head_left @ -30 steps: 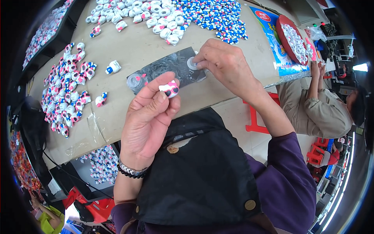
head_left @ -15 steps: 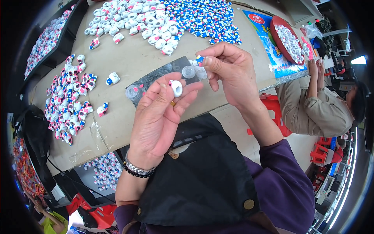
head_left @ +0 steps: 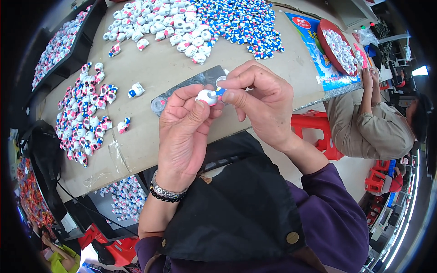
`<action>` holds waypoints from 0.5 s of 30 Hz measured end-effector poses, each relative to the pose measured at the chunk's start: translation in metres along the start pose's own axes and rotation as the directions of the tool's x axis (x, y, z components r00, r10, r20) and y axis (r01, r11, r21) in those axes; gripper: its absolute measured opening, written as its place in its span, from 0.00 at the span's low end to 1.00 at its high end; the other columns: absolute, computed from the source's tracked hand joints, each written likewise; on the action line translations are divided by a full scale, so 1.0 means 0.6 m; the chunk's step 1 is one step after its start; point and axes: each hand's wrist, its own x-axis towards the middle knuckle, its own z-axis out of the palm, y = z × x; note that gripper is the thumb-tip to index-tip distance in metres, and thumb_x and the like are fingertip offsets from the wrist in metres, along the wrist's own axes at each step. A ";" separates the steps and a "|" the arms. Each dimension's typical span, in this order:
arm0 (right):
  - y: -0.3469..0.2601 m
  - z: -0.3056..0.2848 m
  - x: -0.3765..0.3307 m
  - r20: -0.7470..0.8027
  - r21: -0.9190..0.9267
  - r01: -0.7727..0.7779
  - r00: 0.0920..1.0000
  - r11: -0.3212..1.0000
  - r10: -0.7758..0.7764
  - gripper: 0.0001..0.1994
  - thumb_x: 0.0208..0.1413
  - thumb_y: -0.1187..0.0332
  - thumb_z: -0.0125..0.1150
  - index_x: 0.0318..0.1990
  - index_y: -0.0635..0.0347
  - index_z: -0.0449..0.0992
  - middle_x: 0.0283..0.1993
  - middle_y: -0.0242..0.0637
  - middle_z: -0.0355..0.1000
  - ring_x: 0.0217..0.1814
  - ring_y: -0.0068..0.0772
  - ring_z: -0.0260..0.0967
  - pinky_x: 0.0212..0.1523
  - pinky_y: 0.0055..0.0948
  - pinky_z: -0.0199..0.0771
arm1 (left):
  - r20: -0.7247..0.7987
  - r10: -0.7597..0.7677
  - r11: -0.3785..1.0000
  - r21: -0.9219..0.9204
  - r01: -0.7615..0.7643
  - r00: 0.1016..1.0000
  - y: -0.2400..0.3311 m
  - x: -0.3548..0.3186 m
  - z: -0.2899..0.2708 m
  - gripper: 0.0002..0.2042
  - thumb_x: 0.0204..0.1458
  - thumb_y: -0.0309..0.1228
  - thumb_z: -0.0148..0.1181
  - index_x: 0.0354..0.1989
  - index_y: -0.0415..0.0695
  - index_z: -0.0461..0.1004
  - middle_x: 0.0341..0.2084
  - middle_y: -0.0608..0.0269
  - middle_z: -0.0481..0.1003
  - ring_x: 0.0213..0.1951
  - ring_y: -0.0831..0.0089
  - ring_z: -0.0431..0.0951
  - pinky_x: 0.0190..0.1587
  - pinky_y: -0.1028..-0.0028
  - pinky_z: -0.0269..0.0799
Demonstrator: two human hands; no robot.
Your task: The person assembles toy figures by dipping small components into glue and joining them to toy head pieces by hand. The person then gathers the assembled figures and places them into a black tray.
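Item: small-parts assembly at a table (head_left: 150,77), entries listed left to right.

1. Sorted heap of finished figurines (head_left: 84,116), white with pink and blue, lying well to the left of the left hand; two strays (head_left: 123,126) are set nearer to it.
2. Single figurine (head_left: 135,90), standing apart, up and left of the hands.
3. Grey plastic sheet (head_left: 191,84), laid flat on the table just behind the hands; round white pieces are seen on it.
4. Left hand (head_left: 184,132), closed: a small white toy body (head_left: 205,97) is pinched between thumb and forefinger, lifted clear of the table.
5. Right hand (head_left: 261,102), closed: a small blue piece (head_left: 219,92) is gripped at the fingertips and held against the white toy body. Whether it is fully seated cannot be told.
6. Loose pile of white parts (head_left: 168,22) and pile of blue parts (head_left: 248,20), beyond both hands.
7. Red tray of white pieces (head_left: 339,45) on a blue bag (head_left: 314,54), far right of the right hand, beside another person's arms (head_left: 371,86).

Step judged in hand: the blue piece is being fitted onto the white toy body. Next move judged to call for a firm, aligned press with the body held steady.
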 end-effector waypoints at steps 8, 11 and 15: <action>0.002 -0.004 -0.009 0.104 -0.103 0.090 0.991 0.991 -0.079 0.03 0.50 0.82 0.63 0.33 0.70 0.76 0.32 0.36 0.68 0.26 0.18 0.67 0.21 0.17 0.66 | 0.026 0.151 0.957 0.248 -0.153 0.988 0.002 -0.009 0.004 0.12 0.52 0.22 0.63 0.44 0.35 0.71 0.38 0.57 0.78 0.38 0.75 0.78 0.43 0.76 0.74; 0.013 -0.004 -0.018 0.171 -0.126 0.149 0.977 0.981 -0.126 0.02 0.53 0.82 0.60 0.34 0.70 0.75 0.34 0.37 0.66 0.22 0.15 0.63 0.18 0.15 0.63 | 0.020 0.211 0.929 0.306 -0.207 0.977 -0.003 -0.018 0.009 0.10 0.52 0.18 0.62 0.42 0.34 0.72 0.37 0.56 0.78 0.38 0.78 0.78 0.41 0.79 0.74; 0.013 -0.003 -0.024 0.235 -0.177 0.247 0.950 0.953 -0.203 0.02 0.54 0.81 0.61 0.32 0.68 0.74 0.33 0.37 0.65 0.19 0.14 0.61 0.16 0.15 0.59 | 0.037 0.186 0.924 0.333 -0.188 0.982 -0.001 -0.031 0.001 0.10 0.52 0.18 0.62 0.42 0.33 0.72 0.39 0.55 0.78 0.39 0.78 0.78 0.41 0.79 0.74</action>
